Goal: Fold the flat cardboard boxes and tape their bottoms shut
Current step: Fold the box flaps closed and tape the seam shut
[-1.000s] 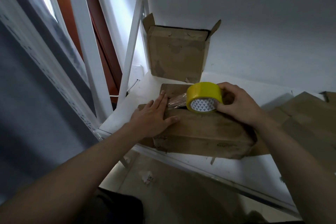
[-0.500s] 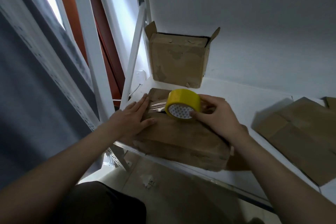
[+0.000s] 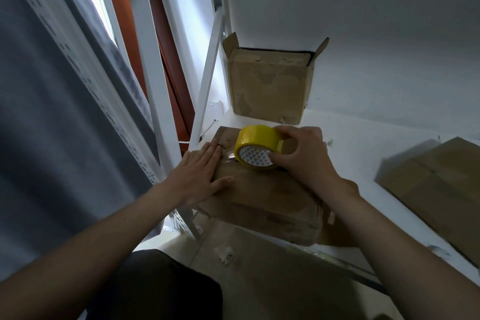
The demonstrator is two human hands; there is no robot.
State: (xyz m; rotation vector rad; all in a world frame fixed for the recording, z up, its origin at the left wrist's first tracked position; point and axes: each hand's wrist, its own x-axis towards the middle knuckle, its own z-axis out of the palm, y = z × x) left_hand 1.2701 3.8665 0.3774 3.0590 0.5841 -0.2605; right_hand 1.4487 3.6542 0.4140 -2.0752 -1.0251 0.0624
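Left grip [image 3: 197, 176] is down flat on the cardboard box [image 3: 267, 197] - fingers straight and together, palm pressing the near-left part of its top face, holding nothing. Right grip [image 3: 301, 158] is curled round the yellow tape roll [image 3: 255, 145], thumb on the white patterned core face, fingers over the far side. The roll stands on edge on top of the box, just beside the left fingertips, with a shiny strip of tape [image 3: 230, 156] lying on the cardboard between them. The box itself lies at the front-left edge of the white shelf [image 3: 363, 143], its near side overhanging a little. Behind it, against the wall, an upright box [image 3: 270, 83] stands with its top flaps open. Off to the right - well apart - flat cardboard [image 3: 441, 179] lies on the shelf. A paper scrap [image 3: 227, 257] sits on the floor below.
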